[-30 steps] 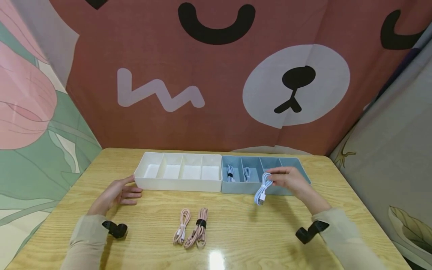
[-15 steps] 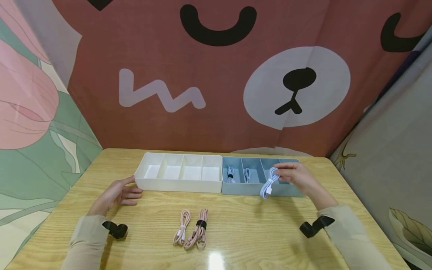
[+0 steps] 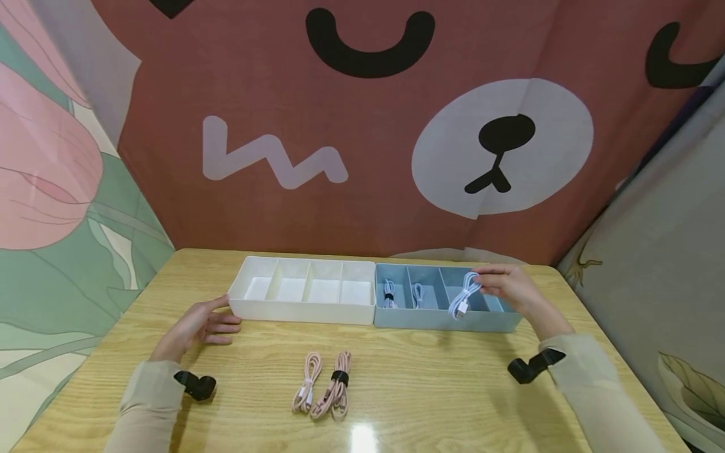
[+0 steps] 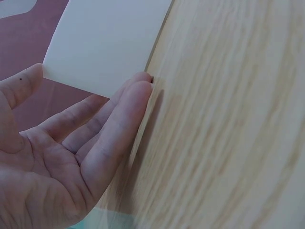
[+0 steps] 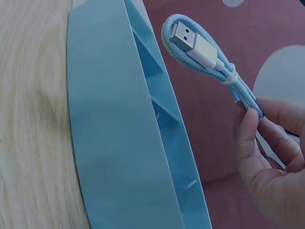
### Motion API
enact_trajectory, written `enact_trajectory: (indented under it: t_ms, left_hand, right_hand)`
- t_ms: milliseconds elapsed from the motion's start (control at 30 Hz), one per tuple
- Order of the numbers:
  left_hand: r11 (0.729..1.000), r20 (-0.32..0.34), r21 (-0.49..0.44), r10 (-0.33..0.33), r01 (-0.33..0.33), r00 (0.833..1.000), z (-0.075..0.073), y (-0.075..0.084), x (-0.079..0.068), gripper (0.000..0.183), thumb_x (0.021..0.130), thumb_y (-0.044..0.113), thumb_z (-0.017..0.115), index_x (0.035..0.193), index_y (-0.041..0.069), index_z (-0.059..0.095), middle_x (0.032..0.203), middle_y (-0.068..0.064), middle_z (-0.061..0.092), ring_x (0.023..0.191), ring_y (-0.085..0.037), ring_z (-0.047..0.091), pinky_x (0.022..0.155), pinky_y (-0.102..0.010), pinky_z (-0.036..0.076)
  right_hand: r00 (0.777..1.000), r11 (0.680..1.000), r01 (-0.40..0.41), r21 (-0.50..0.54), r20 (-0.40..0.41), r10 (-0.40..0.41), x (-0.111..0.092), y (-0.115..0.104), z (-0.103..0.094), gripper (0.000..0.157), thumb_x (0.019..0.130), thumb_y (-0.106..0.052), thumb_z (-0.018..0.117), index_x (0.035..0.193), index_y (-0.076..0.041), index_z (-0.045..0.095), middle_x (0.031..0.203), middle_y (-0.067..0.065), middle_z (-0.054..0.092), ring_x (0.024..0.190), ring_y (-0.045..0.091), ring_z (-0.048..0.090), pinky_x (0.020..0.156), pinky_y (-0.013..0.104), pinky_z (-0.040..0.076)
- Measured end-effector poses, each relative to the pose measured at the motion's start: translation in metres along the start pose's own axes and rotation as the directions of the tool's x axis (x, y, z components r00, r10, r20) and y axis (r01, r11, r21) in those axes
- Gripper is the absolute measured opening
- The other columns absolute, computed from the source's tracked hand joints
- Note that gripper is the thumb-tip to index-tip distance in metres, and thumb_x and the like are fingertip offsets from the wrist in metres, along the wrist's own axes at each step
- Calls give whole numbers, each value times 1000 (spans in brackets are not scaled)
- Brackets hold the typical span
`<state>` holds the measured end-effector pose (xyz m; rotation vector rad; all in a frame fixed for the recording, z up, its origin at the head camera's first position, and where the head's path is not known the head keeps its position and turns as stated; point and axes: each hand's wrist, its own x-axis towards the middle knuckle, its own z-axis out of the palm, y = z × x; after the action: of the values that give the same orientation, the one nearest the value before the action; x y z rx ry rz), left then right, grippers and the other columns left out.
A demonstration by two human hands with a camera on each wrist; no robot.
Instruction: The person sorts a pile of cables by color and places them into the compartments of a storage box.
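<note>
A light-blue USB cable (image 3: 461, 302), looped and tied, hangs from the fingertips of my right hand (image 3: 518, 290). It overlaps the third compartment of the blue divided box (image 3: 438, 319) in the head view. The right wrist view shows thumb and fingers pinching one end of the cable (image 5: 207, 55), its USB plug at the other end, above the box rim. My left hand (image 3: 195, 324) rests at the left end of the white divided box (image 3: 306, 312), thumb on its near corner. Those fingers are extended loosely along the end wall (image 4: 102, 52) in the left wrist view.
Two blue cable bundles, one with a black strap (image 3: 389, 294) and one thinner (image 3: 418, 294), lie in the blue box's left compartments. Two pink cable bundles (image 3: 308, 384) (image 3: 335, 385) lie on the wooden table (image 3: 430, 390) in front. A printed curtain (image 3: 362, 207) hangs behind the table.
My right hand has carried the blue cable to the right and farther back, up over the blue box. The left hand stays at the white box.
</note>
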<state>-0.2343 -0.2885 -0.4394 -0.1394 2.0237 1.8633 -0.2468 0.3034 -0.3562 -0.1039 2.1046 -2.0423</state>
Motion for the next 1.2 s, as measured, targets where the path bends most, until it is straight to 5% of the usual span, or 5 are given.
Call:
enact_trajectory:
  t_ms: [300, 633, 733, 867, 1200]
  left_hand:
    - [1000, -2, -13, -15, 15, 1000, 0, 1, 1, 69, 95, 44, 42, 137, -5, 20, 92, -11, 67, 85, -25, 66, 72, -43, 54]
    - [1000, -2, -23, -11, 11, 1000, 0, 0, 2, 65, 95, 43, 42, 136, -5, 23, 92, -11, 67, 84, -25, 66, 72, -43, 54]
    - [1000, -2, -21, -8, 8, 1000, 0, 0, 2, 65, 95, 43, 42, 135, -5, 23, 92, -11, 67, 84, -25, 66, 73, -43, 54]
    - [1000, -4, -20, -10, 10, 1000, -1, -1, 2, 67, 95, 44, 42, 136, -4, 23, 92, -11, 67, 84, -25, 66, 72, -43, 54]
    - [999, -2, -41, -25, 25, 1000, -1, -1, 3, 67, 95, 45, 42, 137, -4, 22, 89, -9, 67, 82, -23, 66, 72, -43, 54]
  right_hand:
    - [997, 996, -36, -81, -64, 31, 13, 1, -14, 33, 87, -7, 62, 114, 11, 57, 84, -2, 66, 72, 10, 63, 72, 27, 54]
    - [993, 998, -51, -26, -103, 48, 24, 6, -21, 17, 87, -5, 60, 83, -17, 71, 81, -2, 66, 68, 9, 62, 66, 23, 54]
    - [993, 994, -34, -106, -114, 21, 26, 10, -21, 15, 88, -5, 60, 101, -4, 68, 81, -4, 66, 69, 9, 63, 68, 25, 54]
    - [991, 977, -34, -212, -132, 5, 28, 15, -20, 43, 88, -7, 59, 121, 18, 46, 80, -7, 64, 71, 8, 62, 71, 26, 54]
    - [975, 915, -99, -391, -221, 11, 33, 22, -13, 39, 88, -11, 60, 118, 13, 52, 87, -1, 62, 71, 7, 61, 79, 36, 53]
